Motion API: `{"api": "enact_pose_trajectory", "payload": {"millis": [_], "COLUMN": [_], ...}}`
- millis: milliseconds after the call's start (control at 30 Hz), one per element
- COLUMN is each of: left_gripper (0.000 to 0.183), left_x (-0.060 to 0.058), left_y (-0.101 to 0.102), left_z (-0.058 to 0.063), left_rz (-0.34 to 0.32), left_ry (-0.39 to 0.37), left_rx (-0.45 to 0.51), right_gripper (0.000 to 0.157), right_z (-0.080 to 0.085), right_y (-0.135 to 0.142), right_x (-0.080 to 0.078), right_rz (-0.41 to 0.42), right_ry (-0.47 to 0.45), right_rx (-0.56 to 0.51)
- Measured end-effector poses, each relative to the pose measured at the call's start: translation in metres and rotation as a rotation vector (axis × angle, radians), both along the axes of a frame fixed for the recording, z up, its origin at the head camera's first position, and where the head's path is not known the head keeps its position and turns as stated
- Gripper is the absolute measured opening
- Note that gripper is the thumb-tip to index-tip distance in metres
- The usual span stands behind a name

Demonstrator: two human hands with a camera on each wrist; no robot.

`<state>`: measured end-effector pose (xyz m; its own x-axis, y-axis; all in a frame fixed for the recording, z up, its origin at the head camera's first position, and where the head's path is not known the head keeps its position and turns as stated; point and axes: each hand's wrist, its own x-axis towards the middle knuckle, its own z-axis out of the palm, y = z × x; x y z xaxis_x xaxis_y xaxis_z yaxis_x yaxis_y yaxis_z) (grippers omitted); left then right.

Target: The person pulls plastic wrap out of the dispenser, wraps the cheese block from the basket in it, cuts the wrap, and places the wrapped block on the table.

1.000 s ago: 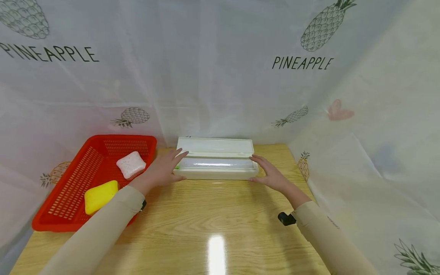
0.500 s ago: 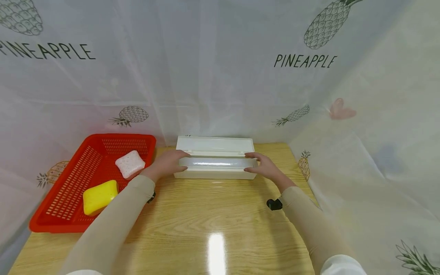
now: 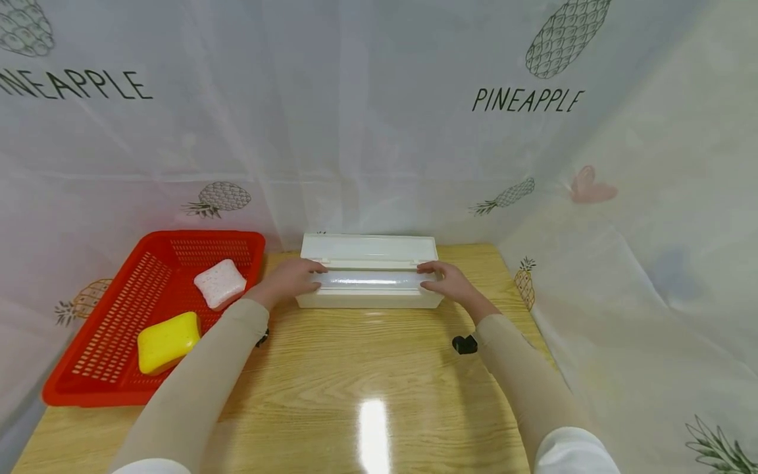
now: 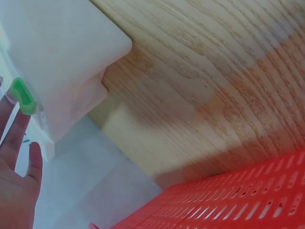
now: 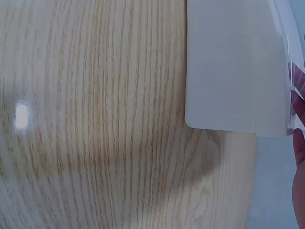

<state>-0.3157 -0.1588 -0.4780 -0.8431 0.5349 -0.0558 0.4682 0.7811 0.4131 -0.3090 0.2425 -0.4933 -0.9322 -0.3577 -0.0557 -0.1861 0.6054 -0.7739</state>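
A long white cling film dispenser (image 3: 368, 301) stands on the table by the back curtain, its lid (image 3: 368, 247) tipped up and back. Inside lies a shiny roll of plastic wrap (image 3: 372, 280). At the roll's left end, my left hand (image 3: 289, 280) grips the wrap between thumb and fingers. My right hand (image 3: 453, 283) grips the other end the same way. A green slider (image 4: 23, 97) shows beside the fingers in the left wrist view. Clear film overlaps the right fingertips (image 5: 299, 102) in the right wrist view.
To the left stands a red perforated basket (image 3: 97, 329) with a yellow sponge (image 3: 168, 343) and a white speckled sponge (image 3: 220, 284) inside. Behind the wooden table (image 3: 331, 382) hangs a pineapple-print curtain (image 3: 355, 131), which also runs down the right side.
Both hands have moved inward from the dispenser's ends, and their thumbs and fingers have closed on the wrap. The lid stays up. The head view has shifted slightly.
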Motion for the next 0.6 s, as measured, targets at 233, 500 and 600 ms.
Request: {"api": "enact_pose_trajectory", "payload": {"millis": [233, 500, 600], "left_gripper": [0.034, 0.031, 0.029], "left_x": [-0.004, -0.006, -0.005], "left_y": [-0.001, 0.0, 0.001], "left_z": [0.0, 0.0, 0.001], "left_rz": [0.017, 0.068, 0.085], "left_ry": [-0.001, -0.044, -0.048], "left_rx": [-0.013, 0.012, 0.032], "right_gripper": [0.035, 0.032, 0.03], "right_z": [-0.006, -0.012, -0.015], "right_y": [0.0, -0.002, -0.004], "right_x": [-0.002, -0.004, -0.004], "right_rz": [-0.047, -0.078, -0.103], "right_ry": [0.007, 0.058, 0.049], "right_rx": [0.009, -0.016, -0.04]}}
